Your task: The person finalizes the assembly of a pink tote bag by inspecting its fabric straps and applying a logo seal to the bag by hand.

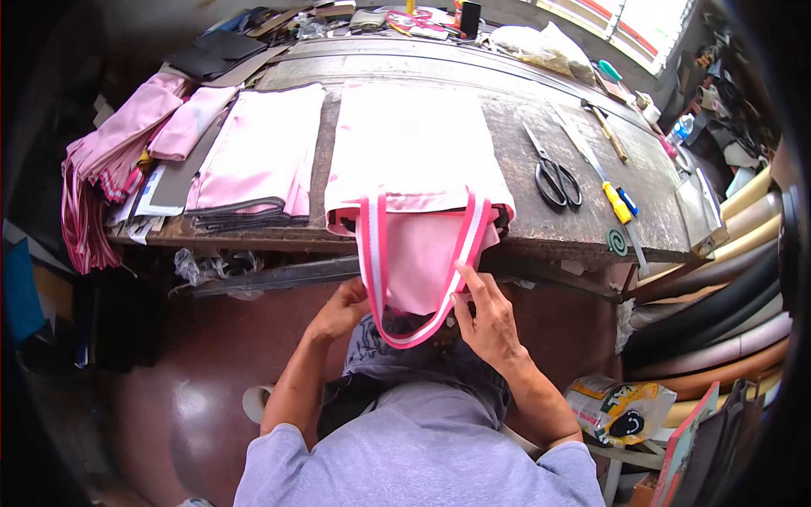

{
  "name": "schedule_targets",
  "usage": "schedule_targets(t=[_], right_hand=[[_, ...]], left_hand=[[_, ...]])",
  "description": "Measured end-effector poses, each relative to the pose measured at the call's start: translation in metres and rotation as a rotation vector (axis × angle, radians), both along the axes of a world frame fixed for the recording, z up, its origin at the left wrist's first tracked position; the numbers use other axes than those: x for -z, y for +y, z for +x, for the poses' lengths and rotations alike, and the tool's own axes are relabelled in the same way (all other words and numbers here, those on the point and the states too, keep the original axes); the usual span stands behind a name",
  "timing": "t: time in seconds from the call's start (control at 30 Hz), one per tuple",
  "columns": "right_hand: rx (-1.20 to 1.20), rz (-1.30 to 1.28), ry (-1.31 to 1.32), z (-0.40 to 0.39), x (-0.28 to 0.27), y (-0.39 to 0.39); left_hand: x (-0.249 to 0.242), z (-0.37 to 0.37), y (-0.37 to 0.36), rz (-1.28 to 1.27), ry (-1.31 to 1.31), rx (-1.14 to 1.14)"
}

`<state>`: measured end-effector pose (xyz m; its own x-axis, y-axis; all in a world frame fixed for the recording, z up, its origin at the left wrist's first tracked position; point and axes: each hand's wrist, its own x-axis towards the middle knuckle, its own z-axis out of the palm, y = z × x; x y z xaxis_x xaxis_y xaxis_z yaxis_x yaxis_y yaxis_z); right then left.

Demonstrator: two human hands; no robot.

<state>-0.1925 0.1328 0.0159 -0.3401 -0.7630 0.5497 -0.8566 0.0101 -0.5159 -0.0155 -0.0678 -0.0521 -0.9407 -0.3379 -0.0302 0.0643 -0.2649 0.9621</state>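
A pale pink tote bag (pixel 414 135) lies on the worktable with its opening toward me, and a pink flap (pixel 422 258) hangs out over the table's edge. From it loops a pink-and-white striped strap (pixel 398 340), hanging down toward my lap. My right hand (pixel 488 319) pinches the strap's right side between thumb and fingers. At the strap's left side is my left hand (pixel 340 309), its fingers closed at the edge and their tips partly hidden behind the strap.
Left of the bag lie stacked pink fabric panels (pixel 258 152) and bundled pink straps (pixel 89 203). To the right are black-handled scissors (pixel 555 182), a hammer (pixel 606 131), a yellow-handled tool (pixel 616 203) and a green coil (pixel 617 242). Material rolls (pixel 718 329) stand at the far right.
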Motion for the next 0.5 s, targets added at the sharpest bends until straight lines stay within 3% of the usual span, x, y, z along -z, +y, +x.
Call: schedule_targets(t=[0.1,0.13,0.17,0.23,0.27,0.33,0.4,0.43,0.47,0.5], right_hand=[[-0.078,-0.012,-0.224,0.004,-0.019,-0.009],[-0.084,0.068,-0.403,0.003,-0.024,-0.007],[-0.149,0.101,-0.629,0.001,-0.028,-0.008],[-0.252,0.083,-0.784,0.0,-0.064,-0.008],[-0.257,0.022,-0.765,-0.003,-0.076,-0.011],[-0.525,-0.15,-0.764,-0.023,-0.083,-0.021],[-0.52,-0.066,-0.5,-0.038,-0.098,-0.029],[-0.385,0.055,-0.232,-0.041,-0.103,-0.034],[-0.256,0.164,0.227,-0.044,-0.109,-0.046],[-0.152,0.208,0.431,-0.048,-0.105,-0.058]], left_hand=[[-0.002,0.008,0.003,0.019,-0.062,-0.009],[-0.006,0.011,-0.002,-0.093,-0.126,0.064],[-0.01,0.011,-0.002,-0.407,-0.126,-0.046],[-0.026,0.013,0.007,-1.026,-0.142,-0.269],[-0.037,0.014,0.012,-1.015,-0.178,-0.394],[-0.07,0.021,0.017,-0.873,-0.217,-0.315],[-0.079,0.024,0.015,-0.676,-0.205,-0.177],[-0.078,0.023,0.016,-0.571,-0.119,-0.137],[-0.076,0.019,0.018,-0.467,-0.031,-0.095],[-0.076,0.016,0.019,-0.366,0.058,-0.052]])
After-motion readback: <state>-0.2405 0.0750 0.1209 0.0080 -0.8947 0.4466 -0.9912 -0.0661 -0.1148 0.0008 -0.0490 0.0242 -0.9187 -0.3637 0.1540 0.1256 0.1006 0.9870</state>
